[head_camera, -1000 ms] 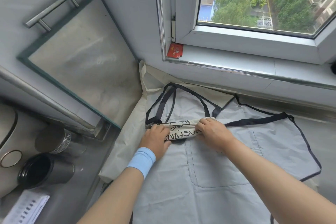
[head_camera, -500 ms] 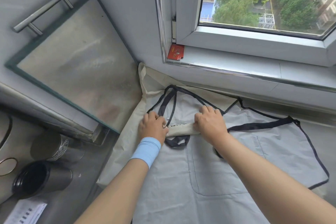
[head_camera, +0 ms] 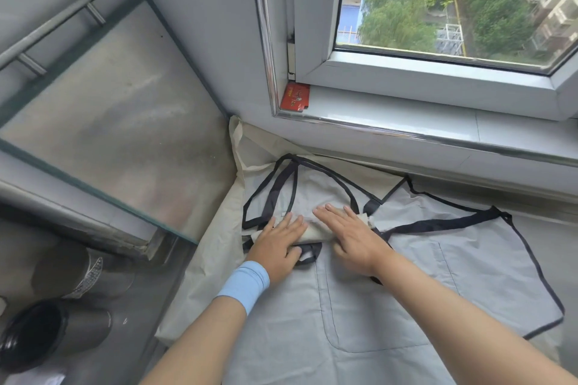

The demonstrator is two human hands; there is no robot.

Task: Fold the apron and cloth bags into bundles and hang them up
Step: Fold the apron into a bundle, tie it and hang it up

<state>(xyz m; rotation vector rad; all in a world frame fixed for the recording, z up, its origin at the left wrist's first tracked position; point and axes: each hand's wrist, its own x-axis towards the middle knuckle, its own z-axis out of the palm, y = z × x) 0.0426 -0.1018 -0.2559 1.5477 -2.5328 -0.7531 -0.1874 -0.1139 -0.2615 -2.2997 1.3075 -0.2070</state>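
Note:
A grey apron [head_camera: 359, 306] with dark trim and a front pocket lies spread flat on the counter below the window. Its dark neck strap [head_camera: 275, 191] loops at the far left. A cream cloth bag rolled into a narrow bundle [head_camera: 316, 230] lies across the apron's chest. My left hand [head_camera: 278, 244], with a light blue wristband, presses flat on the roll's left end. My right hand [head_camera: 350, 237] presses flat on its right part, fingers stretched out. Another cream cloth bag [head_camera: 212, 259] lies under the apron, showing along its left edge.
A framed glass panel [head_camera: 119, 122] with a metal handle [head_camera: 47, 31] leans at the left. Two dark metal cups [head_camera: 47, 331] lie on their sides at the lower left. A red card [head_camera: 295, 97] sits on the window sill [head_camera: 406, 125].
The cloth bag has been rolled tighter, its printed lettering no longer showing. Both hands went from pinching the roll to pressing flat on it.

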